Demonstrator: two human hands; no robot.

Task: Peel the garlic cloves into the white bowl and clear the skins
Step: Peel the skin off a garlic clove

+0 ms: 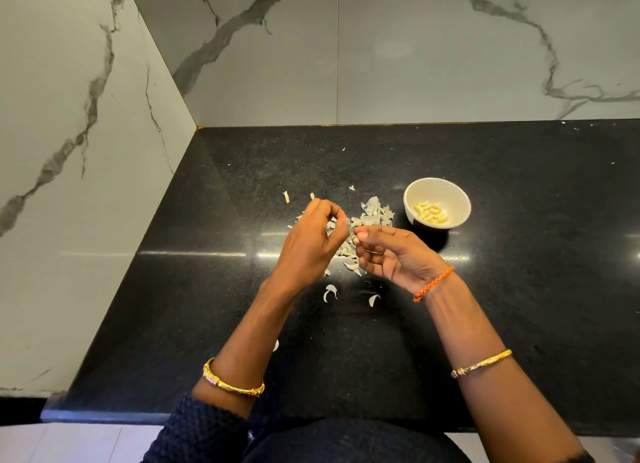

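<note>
I see the white bowl (pixel 437 202) standing on the black speckled surface (pixel 519 289), well apart from the surface's front edge and nearer the veined marble wall (pixel 415 47) behind it. To the right of the bowl and in front of it the glossy surface lies open. The bowl is round, smooth and pale, with a small heap of peeled cloves (pixel 431 213) inside, cream and oblong. Just left of the bowl lies a loose pile of skins (pixel 374 213), thin, papery and curled, with stray flakes scattered further left and toward the front edge. My left hand (pixel 311 241) and right hand (pixel 394 255) meet left of the bowl, above the pile. The right fingers pinch a garlic clove (pixel 356 240), small and tan; I cannot tell which way its long axis runs. The left fingers are curled tight beside it, pinching a scrap of skin.
</note>
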